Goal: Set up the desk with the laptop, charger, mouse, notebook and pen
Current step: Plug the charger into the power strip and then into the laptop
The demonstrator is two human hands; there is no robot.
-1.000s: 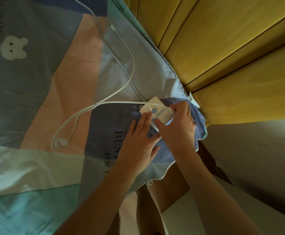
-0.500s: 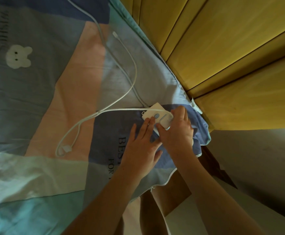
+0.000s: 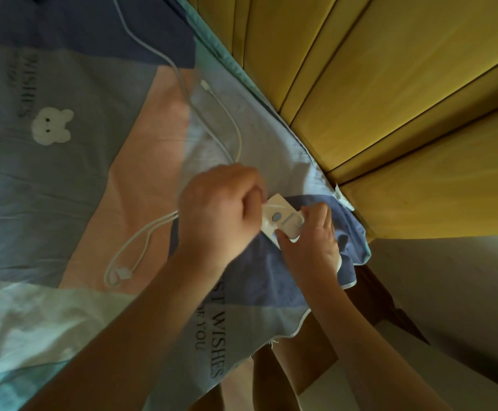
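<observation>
A soft patchwork quilt of blue, pink and mint cotton (image 3: 64, 179) lies under everything, a thin white cable (image 3: 141, 244) looping across it. My left hand (image 3: 221, 215) is clenched around that cable where it meets the flat white plastic charger brick (image 3: 282, 222), which my right hand (image 3: 313, 244) pinches against the quilt, beside smooth yellow wooden panels (image 3: 390, 114)

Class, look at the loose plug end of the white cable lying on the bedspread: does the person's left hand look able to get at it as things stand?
Probably yes. The plug end lies bare on the bedspread, uncovered, beyond the left hand. That hand is closed around the cable beside the charger, so it would have to let go first.
</observation>
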